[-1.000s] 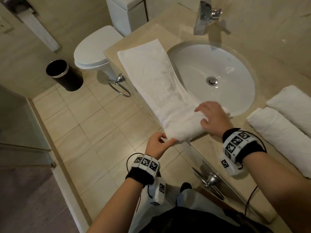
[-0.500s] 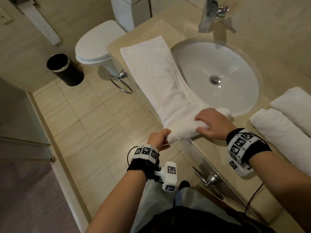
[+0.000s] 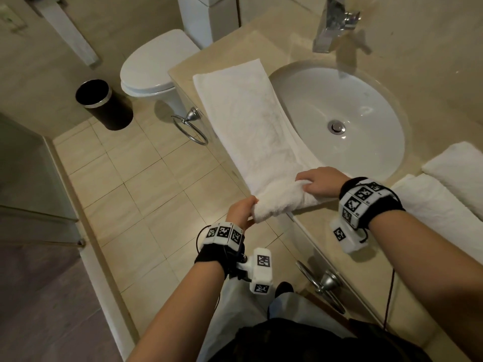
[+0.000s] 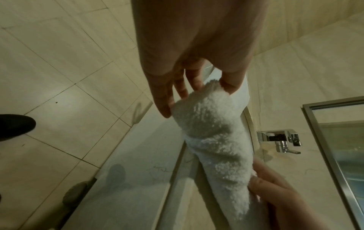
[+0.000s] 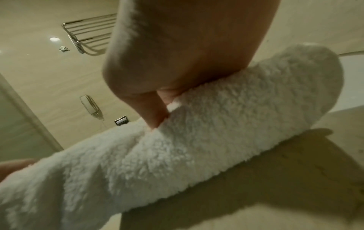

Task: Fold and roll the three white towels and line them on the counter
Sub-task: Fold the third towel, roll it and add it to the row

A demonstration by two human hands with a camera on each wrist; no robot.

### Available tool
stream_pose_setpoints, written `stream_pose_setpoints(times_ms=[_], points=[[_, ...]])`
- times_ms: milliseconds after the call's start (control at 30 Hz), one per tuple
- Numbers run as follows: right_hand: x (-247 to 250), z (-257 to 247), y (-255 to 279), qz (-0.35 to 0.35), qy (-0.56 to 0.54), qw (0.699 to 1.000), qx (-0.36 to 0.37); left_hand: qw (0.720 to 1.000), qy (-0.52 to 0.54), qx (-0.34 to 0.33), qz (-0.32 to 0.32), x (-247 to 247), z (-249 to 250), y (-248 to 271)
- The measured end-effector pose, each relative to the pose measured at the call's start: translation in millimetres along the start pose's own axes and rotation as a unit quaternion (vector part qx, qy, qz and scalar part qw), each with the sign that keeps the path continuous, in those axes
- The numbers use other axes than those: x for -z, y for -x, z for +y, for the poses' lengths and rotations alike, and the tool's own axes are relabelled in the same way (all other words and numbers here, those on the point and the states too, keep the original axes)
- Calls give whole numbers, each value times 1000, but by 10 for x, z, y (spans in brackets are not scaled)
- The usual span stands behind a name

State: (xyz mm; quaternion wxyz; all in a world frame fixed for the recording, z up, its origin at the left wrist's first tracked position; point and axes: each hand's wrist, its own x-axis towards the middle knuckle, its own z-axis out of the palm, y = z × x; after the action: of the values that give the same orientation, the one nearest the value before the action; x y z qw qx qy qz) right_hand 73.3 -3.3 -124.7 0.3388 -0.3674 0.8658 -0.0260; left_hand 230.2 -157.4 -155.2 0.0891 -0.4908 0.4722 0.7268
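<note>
Long white terry towel [image 3: 251, 131] lies flat on beige stone tabletop [image 3: 313, 231] beside sink, near end rolled. Your left hand [image 3: 241, 209] grip pinches overhanging roll end; right hand [image 3: 320, 181] grip curls over roll, keeping it tight, straight.

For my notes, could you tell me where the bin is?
In the head view, the bin stands on the floor at upper left, beside the toilet.

left hand [image 3: 241, 210] gripping, right hand [image 3: 320, 181] curled, gripping
</note>
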Motion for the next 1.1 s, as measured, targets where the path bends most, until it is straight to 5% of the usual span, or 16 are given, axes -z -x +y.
stream_pose_setpoints(times_ms=[167, 333, 600, 767, 1100], points=[[27, -4, -10, 11, 0, 1000, -12, 996, -13, -87, -22, 32, -50, 22], [-5, -79, -56, -18, -12, 999, -25, 960, -199, -157, -115, 105, -164, 6], [-95, 27, 64, 79, -8, 997, -18, 972, -154, -167, -67, 91, -152, -6], [-249, 160, 209, 188, 75, 975, 94, 991, -53, -101, -76, 59, -141, -61], [-342, 97, 191, 107, 159, 970, 152, 996, 49, -32, -63, 106, -126, -22]])
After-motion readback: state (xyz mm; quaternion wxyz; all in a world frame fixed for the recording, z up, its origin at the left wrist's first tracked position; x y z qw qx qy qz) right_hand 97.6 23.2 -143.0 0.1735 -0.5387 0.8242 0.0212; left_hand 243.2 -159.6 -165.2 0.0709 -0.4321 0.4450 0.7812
